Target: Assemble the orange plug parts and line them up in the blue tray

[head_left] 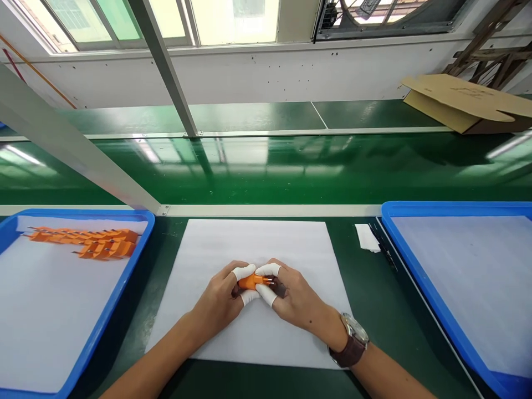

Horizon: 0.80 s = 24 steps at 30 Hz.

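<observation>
Both hands are pinched closed on one small orange plastic piece (251,281): the left hand (220,302) grips its left end and the right hand (297,302) its right end, where thin metal prongs seem to stick out. The gripping fingertips wear white rubber finger cots (244,271); I can see four. The piece is held just above the near middle of a single white foam sheet (257,244) that lies flat on the dark green bench. A brown-strapped wristwatch (353,338) sits on the right wrist.

There are two blue plastic trays, each lined in white. The left tray (124,277) holds a heap of matching orange pieces (89,243) at its far end, in two overlapping clusters too tangled to count. The right tray (415,266) shows only its white liner. Between the sheet and the right tray lies one small white scrap (367,238), just beside the tray's far corner.

Beyond the bench runs a glossy green conveyor belt (270,172), and on its far right side rests one flattened brown cardboard box (465,102)
</observation>
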### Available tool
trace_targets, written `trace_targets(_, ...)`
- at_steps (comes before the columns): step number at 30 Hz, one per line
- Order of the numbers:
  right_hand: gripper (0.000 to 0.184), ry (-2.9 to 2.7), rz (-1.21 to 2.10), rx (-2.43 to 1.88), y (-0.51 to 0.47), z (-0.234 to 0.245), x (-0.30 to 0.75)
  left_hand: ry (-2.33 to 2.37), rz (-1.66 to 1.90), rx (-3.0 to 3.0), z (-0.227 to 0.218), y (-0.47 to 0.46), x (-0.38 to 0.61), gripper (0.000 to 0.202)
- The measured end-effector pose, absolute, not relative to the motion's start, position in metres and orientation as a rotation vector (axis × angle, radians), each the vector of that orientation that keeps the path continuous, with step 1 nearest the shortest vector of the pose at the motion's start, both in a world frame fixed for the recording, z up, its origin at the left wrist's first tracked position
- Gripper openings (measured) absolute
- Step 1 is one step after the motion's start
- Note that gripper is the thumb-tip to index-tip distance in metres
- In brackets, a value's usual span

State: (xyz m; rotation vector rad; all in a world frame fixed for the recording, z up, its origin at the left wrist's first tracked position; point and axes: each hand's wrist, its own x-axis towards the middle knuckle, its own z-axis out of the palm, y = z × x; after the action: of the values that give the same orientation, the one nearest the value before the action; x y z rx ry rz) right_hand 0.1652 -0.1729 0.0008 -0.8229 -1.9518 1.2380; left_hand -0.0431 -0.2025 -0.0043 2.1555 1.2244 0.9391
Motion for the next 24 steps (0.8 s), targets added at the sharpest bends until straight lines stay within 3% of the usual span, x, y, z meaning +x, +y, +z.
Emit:
trace_targets(7,0.029,-1.913,1.254,-0.86,-0.175,0.004,0.165,1.326,0.85,2.047,0.001,-0.201,-0.042,0.04)
trace_targets(14,0.038,-1.646,1.517,-0.918,-0.17,0.0,0.17,1.253,0.89,1.659,0.006,-0.198,-0.047,0.04)
trace_targets(24,0.035,-1.833,1.262,-0.83,-0.175,0.005,0.168,1.077,1.009,1.417,0.01,-0.193,-0.047,0.037)
